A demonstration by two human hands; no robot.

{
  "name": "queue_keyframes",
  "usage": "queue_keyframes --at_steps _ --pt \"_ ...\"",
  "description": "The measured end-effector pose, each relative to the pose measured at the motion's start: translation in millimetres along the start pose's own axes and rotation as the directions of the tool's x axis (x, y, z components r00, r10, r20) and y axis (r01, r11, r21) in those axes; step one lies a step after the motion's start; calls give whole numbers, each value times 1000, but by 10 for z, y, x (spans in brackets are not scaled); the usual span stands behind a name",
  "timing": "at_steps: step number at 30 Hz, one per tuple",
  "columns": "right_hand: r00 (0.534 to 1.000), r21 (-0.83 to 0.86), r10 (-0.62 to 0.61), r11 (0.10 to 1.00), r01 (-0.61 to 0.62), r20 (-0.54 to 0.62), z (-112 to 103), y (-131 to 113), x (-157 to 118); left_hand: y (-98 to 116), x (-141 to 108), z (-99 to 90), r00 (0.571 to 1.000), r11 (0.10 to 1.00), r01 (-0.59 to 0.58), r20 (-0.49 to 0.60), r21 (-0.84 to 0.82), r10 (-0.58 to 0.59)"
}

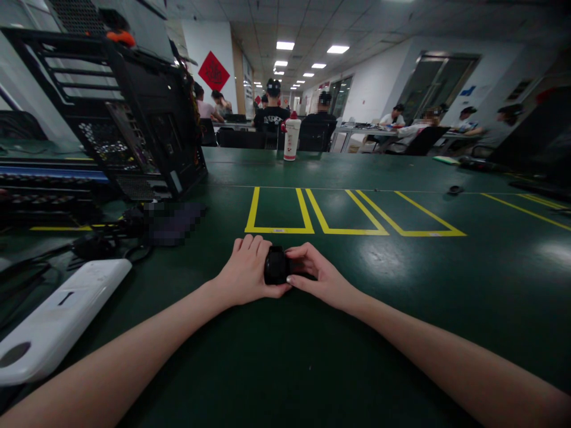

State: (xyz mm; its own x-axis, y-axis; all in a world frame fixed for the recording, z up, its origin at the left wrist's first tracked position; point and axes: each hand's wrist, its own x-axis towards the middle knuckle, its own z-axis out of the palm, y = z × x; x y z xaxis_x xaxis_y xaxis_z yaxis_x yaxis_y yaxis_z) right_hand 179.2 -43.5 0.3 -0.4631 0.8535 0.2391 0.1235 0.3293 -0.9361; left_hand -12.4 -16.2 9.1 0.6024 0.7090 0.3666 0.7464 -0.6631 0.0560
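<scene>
A small black object (276, 266) with a rounded, glossy face rests at the middle of the green table (285, 368), between my two hands. My left hand (250, 268) wraps round its left side, with the thumb along its lower edge. At its right side, the thumb and fingertips of my right hand (317, 274) close on the edge. Its underside and the parts behind my fingers are hidden.
An open black computer case (154, 119) stands at the left, near cables and a white device (66, 315). Yellow tape outlines (285, 230) lie ahead. A white cup (291, 139) stands at the far edge. Several people sit beyond.
</scene>
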Motion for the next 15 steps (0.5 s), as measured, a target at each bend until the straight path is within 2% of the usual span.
queue_keyframes --at_steps 10,15 --pt "997 16 81 997 -81 -2 -5 10 15 2 1 3 1000 1000 -7 7 16 7" --pt "998 38 65 997 -65 21 -10 -8 2 2 -3 19 1000 1000 7 -16 3 -6"
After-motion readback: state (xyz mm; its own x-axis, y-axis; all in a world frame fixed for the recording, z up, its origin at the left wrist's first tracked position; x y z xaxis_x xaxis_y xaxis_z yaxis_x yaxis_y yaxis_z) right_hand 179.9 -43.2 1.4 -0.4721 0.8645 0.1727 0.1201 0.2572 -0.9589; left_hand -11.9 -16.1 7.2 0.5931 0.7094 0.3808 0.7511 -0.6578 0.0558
